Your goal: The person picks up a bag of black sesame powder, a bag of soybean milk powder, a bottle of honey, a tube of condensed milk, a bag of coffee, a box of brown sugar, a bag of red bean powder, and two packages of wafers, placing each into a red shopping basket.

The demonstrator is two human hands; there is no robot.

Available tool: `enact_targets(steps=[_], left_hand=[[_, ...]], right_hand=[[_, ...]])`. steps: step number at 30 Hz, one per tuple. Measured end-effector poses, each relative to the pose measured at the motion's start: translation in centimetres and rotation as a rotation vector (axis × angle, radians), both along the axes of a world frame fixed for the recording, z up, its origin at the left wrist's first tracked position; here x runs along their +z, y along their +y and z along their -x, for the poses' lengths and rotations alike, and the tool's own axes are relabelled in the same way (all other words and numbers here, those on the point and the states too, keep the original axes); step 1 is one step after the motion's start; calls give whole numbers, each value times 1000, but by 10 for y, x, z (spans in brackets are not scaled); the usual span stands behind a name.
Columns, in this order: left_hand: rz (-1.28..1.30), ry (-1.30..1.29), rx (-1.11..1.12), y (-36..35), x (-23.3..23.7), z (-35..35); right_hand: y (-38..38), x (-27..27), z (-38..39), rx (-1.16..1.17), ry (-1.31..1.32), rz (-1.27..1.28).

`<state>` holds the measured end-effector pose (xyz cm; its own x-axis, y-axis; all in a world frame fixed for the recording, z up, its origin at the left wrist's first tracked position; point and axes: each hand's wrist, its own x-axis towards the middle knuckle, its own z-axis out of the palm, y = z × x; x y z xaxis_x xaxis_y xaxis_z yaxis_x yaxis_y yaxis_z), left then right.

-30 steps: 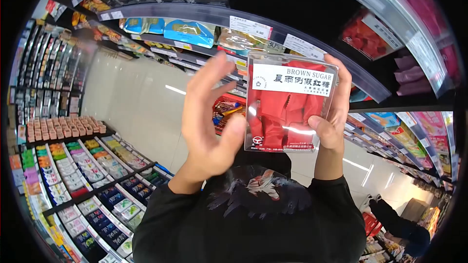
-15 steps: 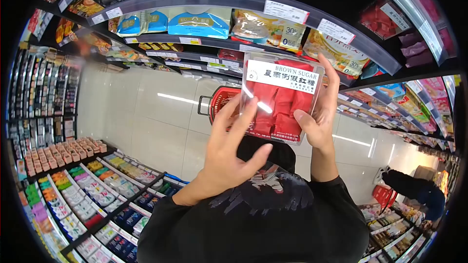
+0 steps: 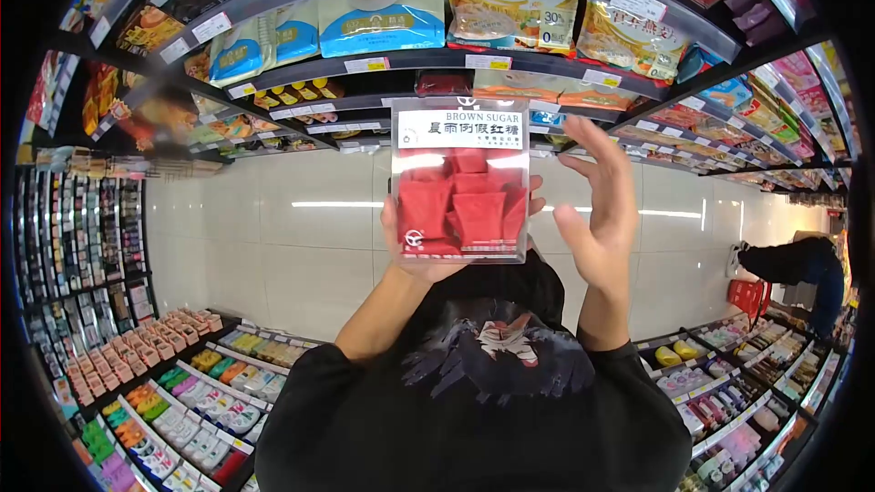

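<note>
A clear plastic box (image 3: 460, 184) packed with red sachets is held up at chest height in front of the store shelf (image 3: 301, 62). Its white top label reads "BROWN SUGAR" above a row of Chinese characters, and a small round logo sits at its lower left corner. The left hand (image 3: 421, 267) cups it from behind, fingers wrapped round its edges; the right hand (image 3: 597, 210) stands just beside it, fingers spread wide

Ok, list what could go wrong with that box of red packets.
The clear plastic box of red brown-sugar packets sits in the left hand alone, the right hand open beside it and apart; it could tip and fall to the pale tiled floor. Its smooth walls may slip.
</note>
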<state>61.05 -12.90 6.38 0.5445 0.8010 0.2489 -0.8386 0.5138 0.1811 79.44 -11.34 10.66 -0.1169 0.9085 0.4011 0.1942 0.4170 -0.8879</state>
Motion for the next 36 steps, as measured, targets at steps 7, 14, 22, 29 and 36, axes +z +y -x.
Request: enact_targets(steps=[7, 14, 22, 29, 36], left_hand=[[149, 483, 185, -23, -75, 15], [615, 1232, 175, -53, -225, -2], [784, 1384, -72, -61, -430, -36], [684, 1842, -19, -16, -570, -64], [375, 2083, -144, 6, -595, -63]], right_hand=[[-11, -96, 11, 266, 309, 583], [-33, -264, 6, -80, 586, 1438], [-37, -474, -28, -62, 229, 1659], [-5, -615, -28, -266, 56, 1691], [-2, -672, -35, -261, -163, 1572]])
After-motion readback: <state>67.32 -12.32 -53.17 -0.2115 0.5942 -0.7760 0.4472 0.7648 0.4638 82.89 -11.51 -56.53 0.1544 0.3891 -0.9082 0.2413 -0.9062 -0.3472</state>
